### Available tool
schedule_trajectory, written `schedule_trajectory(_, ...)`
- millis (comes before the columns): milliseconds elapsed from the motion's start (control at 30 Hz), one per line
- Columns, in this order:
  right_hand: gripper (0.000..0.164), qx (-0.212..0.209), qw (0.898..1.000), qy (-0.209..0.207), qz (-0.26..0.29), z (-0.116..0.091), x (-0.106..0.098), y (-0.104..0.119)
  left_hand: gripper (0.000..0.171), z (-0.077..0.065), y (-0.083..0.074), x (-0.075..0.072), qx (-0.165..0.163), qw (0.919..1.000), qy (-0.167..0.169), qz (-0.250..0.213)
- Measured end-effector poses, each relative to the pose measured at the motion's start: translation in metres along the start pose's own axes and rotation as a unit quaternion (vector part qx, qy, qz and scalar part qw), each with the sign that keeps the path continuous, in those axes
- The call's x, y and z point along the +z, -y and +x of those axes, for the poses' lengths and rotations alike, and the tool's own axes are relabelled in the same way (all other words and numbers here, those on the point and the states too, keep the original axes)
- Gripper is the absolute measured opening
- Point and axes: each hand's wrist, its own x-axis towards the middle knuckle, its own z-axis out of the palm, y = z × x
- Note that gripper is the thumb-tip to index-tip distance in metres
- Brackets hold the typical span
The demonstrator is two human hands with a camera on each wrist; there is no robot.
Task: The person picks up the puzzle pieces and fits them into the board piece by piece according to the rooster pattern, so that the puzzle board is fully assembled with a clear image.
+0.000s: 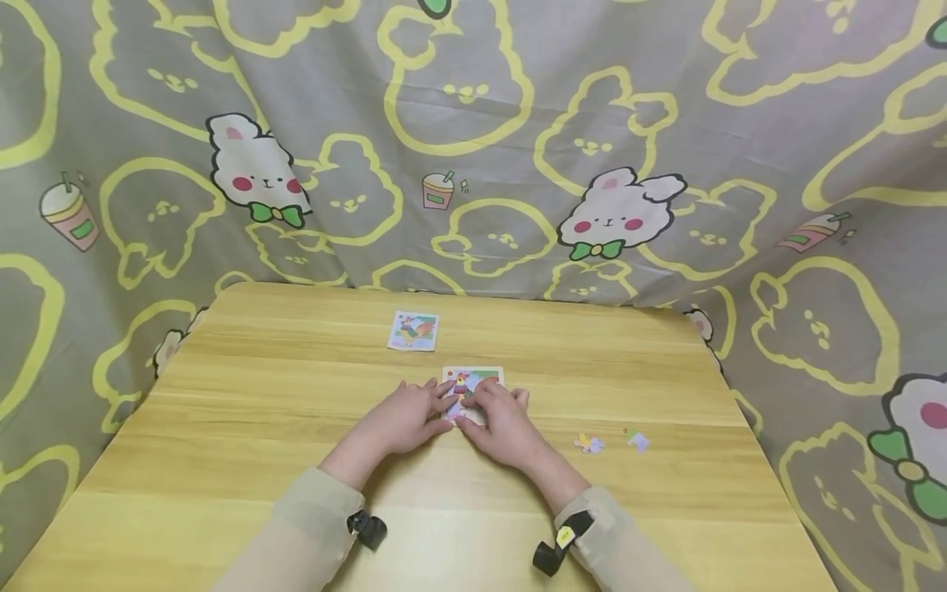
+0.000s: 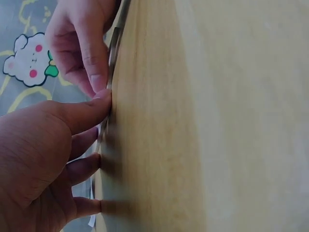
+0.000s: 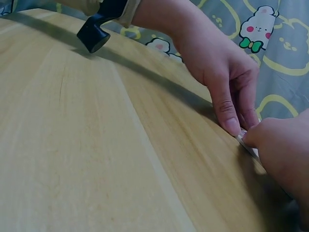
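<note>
A small jigsaw puzzle (image 1: 473,376) with a rooster picture lies on the wooden table, partly covered by both hands. My left hand (image 1: 413,415) touches its left side, fingers spread across the edge and thumb at the lower edge. From the other side, my right hand (image 1: 506,419) rests bent fingers on the picture, its thumb low beside the left thumb. In the left wrist view, the left thumb (image 2: 84,113) meets a finger of the right hand (image 2: 87,46) at the puzzle's edge. Whether a piece lies under the right fingertips is hidden.
Beyond the puzzle lies a card (image 1: 413,330) with a matching rooster picture. Two loose puzzle pieces, one yellow and lilac (image 1: 589,444), one green and lilac (image 1: 637,441), lie to the right. A patterned curtain (image 1: 473,181) hangs behind the table (image 1: 296,362).
</note>
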Motion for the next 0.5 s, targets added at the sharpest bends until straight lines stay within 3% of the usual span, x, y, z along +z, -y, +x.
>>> schedule_trajectory(500,0.032,0.04,0.999,0.031,0.02,-0.0008,-0.0025,0.002,0.051,0.0041,-0.0046,-0.0012,-0.009,0.9999,0.002,0.004)
